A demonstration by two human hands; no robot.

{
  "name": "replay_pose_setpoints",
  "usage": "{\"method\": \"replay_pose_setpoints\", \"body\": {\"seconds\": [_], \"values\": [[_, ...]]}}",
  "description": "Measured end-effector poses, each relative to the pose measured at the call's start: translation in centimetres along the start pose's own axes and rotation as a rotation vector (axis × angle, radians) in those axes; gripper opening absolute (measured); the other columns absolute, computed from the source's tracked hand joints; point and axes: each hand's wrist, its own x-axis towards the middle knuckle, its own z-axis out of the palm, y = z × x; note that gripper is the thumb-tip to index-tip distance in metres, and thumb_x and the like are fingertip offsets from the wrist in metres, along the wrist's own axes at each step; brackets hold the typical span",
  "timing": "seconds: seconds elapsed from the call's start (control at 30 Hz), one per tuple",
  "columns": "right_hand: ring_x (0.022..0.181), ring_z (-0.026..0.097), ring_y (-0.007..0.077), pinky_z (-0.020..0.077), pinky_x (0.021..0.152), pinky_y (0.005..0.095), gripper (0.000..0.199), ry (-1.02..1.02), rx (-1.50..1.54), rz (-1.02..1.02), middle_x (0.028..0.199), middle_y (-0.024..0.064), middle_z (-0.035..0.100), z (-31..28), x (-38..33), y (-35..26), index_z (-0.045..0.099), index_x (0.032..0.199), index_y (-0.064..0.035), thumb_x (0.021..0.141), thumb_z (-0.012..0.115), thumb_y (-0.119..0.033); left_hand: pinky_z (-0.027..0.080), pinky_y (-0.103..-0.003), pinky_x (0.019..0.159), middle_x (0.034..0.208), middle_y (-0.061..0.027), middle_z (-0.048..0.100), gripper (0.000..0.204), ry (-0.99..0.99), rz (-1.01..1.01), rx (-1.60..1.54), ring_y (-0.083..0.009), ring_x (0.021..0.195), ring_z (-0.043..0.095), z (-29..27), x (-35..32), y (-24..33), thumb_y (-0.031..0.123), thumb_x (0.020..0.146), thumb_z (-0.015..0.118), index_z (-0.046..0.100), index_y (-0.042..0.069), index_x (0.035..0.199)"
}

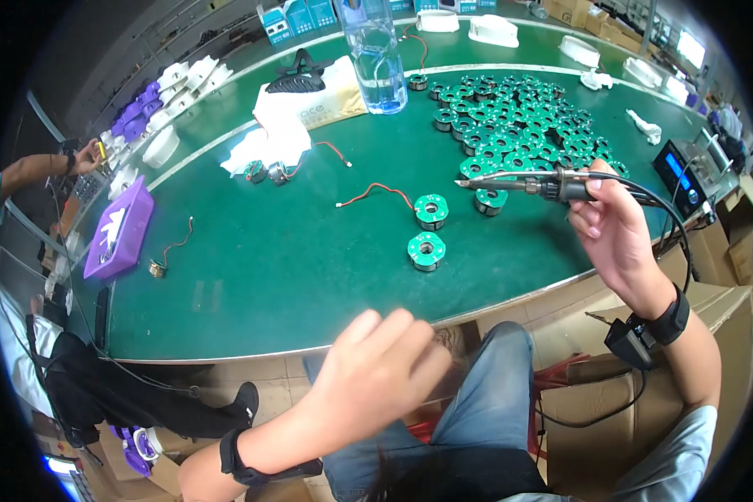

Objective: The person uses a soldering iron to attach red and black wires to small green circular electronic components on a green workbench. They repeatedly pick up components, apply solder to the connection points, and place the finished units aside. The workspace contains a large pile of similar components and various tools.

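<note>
My right hand (615, 226) grips a soldering iron (552, 186) by its dark handle. The iron's tip points left, above the table and close to a round green circuit board on a coil (490, 201). Left of it are a second such part (431, 211), with a red wire (381, 186) running from it, and a third (427, 249) nearer me. My left hand (381, 364) is raised over my lap by the table's near edge, its fingers curled in and slightly blurred. Whatever it may hold is hidden.
Many more green boards (519, 117) cover the back right. A water bottle (376, 58) stands at the back beside a paper bag (318, 96). Left lie a purple tray (121, 230) and a small wired part (159, 268). A soldering station (682, 180) stands right; another person's hand (90, 157) is far left.
</note>
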Motion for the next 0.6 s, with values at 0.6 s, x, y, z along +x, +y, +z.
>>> {"method": "replay_pose_setpoints", "body": {"seconds": [0.6], "values": [[0.053, 0.038, 0.0058, 0.0292, 0.047, 0.0197, 0.01, 0.004, 0.044, 0.041, 0.068, 0.0059, 0.05, 0.4, 0.1, 1.7, 0.042, 0.073, -0.0068, 0.076, 0.052, -0.008, 0.043, -0.024, 0.06, 0.084, -0.0064, 0.058, 0.02, 0.102, -0.317, -0.788, -0.0115, 0.072, 0.053, 1.3, 5.7, -12.1, 0.001, 0.079, 0.051, 0.058, 0.002, 0.097]]}}
